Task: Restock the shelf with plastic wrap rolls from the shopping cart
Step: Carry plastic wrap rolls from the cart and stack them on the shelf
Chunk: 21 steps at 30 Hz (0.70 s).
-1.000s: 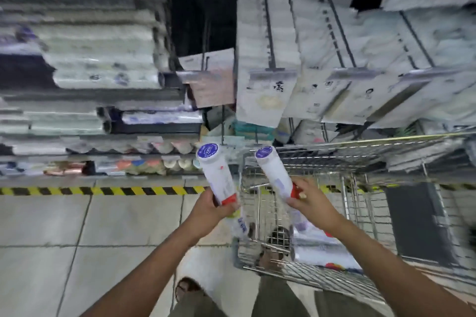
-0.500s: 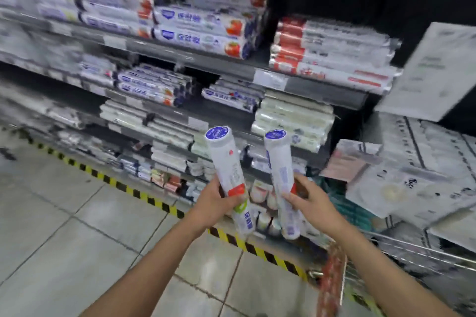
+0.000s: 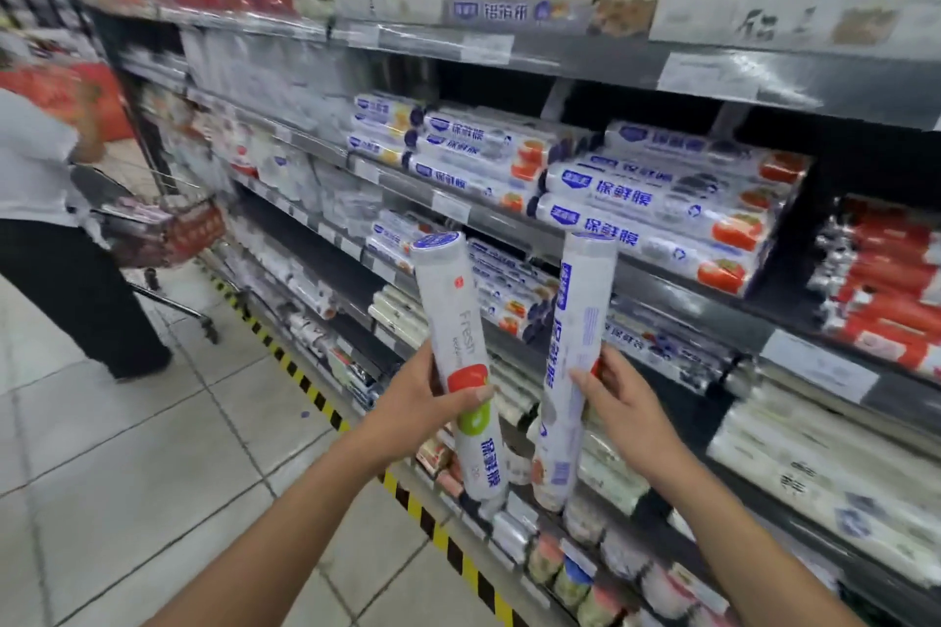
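Observation:
I hold two white plastic wrap rolls upright in front of the shelving. My left hand [image 3: 425,395] grips the left roll [image 3: 450,316] around its lower half, near its red and green fruit print. My right hand [image 3: 618,402] grips the right roll [image 3: 573,321] at about mid-length. Both rolls tilt slightly, their blue caps up, level with the shelf [image 3: 677,283] that carries stacked matching rolls [image 3: 646,224]. The shopping cart I took them from is out of view.
A person in a white top [image 3: 35,178] stands at the left with another cart [image 3: 158,224] full of goods. A yellow-black stripe [image 3: 305,384] runs along the shelf base on the tiled floor. Red-labelled rolls [image 3: 881,280] lie at the right; lower shelves hold more rolls.
The view has swung up and left from the cart to the shelves. Both hands have lifted the rolls higher, toward the shelf with the matching rolls. Another person has come into view.

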Motion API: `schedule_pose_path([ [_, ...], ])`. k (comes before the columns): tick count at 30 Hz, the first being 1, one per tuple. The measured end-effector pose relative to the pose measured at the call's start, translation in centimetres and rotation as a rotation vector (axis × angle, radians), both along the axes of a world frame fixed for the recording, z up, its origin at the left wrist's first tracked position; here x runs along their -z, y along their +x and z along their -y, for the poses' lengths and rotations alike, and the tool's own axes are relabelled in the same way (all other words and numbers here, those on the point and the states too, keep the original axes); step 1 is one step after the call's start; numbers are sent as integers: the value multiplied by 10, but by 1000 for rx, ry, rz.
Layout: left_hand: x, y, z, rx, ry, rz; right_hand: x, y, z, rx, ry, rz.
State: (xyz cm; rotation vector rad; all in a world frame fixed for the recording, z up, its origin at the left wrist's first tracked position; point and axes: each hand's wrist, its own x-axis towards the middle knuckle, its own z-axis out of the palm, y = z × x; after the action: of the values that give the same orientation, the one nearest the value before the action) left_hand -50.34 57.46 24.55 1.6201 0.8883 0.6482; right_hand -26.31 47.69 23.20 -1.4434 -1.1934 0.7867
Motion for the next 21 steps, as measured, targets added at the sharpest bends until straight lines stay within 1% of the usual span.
schedule_pose_path([
  [4,-18,7,-63,-13,29,14,-20,6,-71,-12,33,-43],
  [7,-25,19,-102,0,43,54,-32,15,-110,9,35,-20],
  [9,-30,28,-120,2,45,71,-38,19,-126,17,-4,11],
  [14,-36,58,-163,74,30,110,-49,40,-147,152,-65,136],
  [21,-33,91,-207,218,-15,221,-69,44,-142,361,-99,149],
])
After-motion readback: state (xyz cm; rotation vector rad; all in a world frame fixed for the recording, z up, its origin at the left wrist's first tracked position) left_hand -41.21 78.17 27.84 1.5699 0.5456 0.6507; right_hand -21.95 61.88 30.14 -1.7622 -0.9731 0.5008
